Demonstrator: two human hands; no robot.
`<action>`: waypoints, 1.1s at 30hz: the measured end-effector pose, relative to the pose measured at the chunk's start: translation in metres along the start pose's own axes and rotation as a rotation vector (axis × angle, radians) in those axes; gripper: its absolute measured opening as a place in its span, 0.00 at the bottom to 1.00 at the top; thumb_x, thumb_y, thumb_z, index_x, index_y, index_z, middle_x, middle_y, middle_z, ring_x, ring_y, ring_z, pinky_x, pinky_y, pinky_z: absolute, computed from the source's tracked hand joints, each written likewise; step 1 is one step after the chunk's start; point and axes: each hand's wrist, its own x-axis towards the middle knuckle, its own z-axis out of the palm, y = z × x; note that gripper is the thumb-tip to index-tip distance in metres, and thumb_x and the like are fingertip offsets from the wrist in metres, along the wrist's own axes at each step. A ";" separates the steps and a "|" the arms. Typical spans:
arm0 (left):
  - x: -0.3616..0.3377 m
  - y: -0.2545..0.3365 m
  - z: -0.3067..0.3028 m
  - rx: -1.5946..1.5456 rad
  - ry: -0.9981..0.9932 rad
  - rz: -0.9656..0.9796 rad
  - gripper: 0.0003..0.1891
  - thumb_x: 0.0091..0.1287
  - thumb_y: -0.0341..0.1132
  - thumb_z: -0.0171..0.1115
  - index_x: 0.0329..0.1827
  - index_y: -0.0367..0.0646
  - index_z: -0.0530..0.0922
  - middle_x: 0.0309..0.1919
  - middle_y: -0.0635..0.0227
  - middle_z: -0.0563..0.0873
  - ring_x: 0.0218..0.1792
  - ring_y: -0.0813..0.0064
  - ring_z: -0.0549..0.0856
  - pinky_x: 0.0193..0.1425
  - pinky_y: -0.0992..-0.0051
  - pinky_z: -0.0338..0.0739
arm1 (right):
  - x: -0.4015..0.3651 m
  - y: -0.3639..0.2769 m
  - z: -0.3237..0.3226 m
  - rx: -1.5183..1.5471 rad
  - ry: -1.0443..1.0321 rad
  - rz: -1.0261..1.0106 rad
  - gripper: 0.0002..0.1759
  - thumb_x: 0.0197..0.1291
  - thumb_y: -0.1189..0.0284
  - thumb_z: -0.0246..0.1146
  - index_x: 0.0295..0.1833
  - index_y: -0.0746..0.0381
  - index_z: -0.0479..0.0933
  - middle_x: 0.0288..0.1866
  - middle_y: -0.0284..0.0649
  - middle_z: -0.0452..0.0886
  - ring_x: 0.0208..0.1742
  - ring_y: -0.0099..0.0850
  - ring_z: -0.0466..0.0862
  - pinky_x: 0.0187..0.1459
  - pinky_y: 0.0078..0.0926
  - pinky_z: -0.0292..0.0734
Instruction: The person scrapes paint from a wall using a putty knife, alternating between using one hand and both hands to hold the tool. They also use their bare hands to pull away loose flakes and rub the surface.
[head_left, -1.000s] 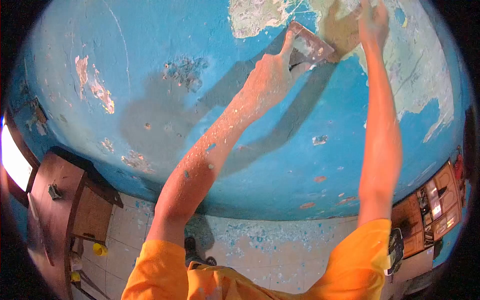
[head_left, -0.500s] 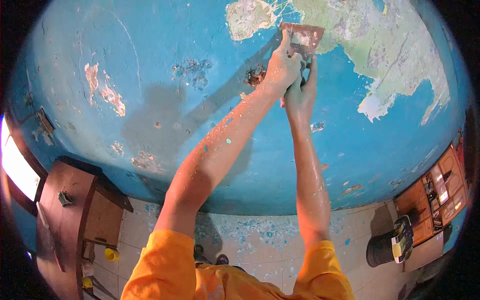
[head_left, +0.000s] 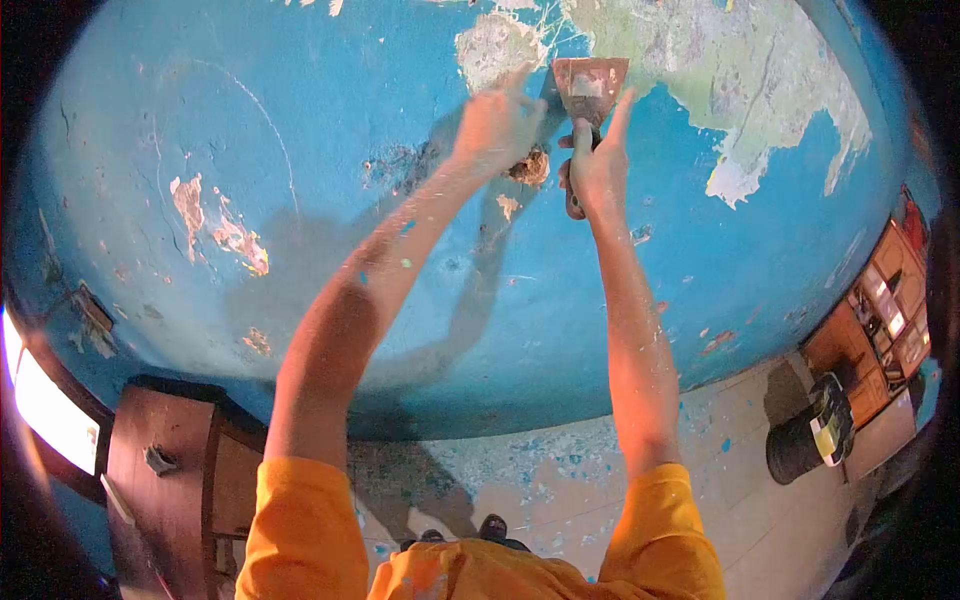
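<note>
My right hand point(head_left: 598, 175) is wrapped round the dark handle of a paint scraper point(head_left: 590, 92), thumb along the handle and index finger stretched up beside the blade. The scraper's wide, rusty blade points up, near the lower edge of the bare patch. My left hand point(head_left: 497, 130) is apart from the scraper, to its left, slightly blurred, with some fingers stretched out and nothing visible in it. Near it are a pale bare patch point(head_left: 495, 50) and a brown hole point(head_left: 530, 167) in the blue wall point(head_left: 400, 290). Paint flecks cling to both forearms.
A large greenish-grey peeled area point(head_left: 690, 60) spreads over the upper right wall. Blue paint chips litter the tiled floor point(head_left: 700, 470). A brown wooden desk point(head_left: 165, 490) stands at lower left, a black bin-like object point(head_left: 800, 445) and wooden cabinet point(head_left: 850, 350) at right.
My left hand has let go of the scraper and moved left. My right hand keeps the scraper, which now sits slightly left and lower in view. The view has tilted and shifted somewhat.
</note>
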 end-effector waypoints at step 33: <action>-0.008 -0.113 -0.080 0.600 0.112 0.672 0.30 0.63 0.41 0.63 0.70 0.52 0.67 0.74 0.69 0.63 0.75 0.66 0.59 0.80 0.51 0.47 | 0.005 -0.045 0.031 -0.229 -0.009 0.155 0.30 0.68 0.69 0.53 0.76 0.50 0.60 0.43 0.49 0.83 0.27 0.34 0.85 0.32 0.34 0.81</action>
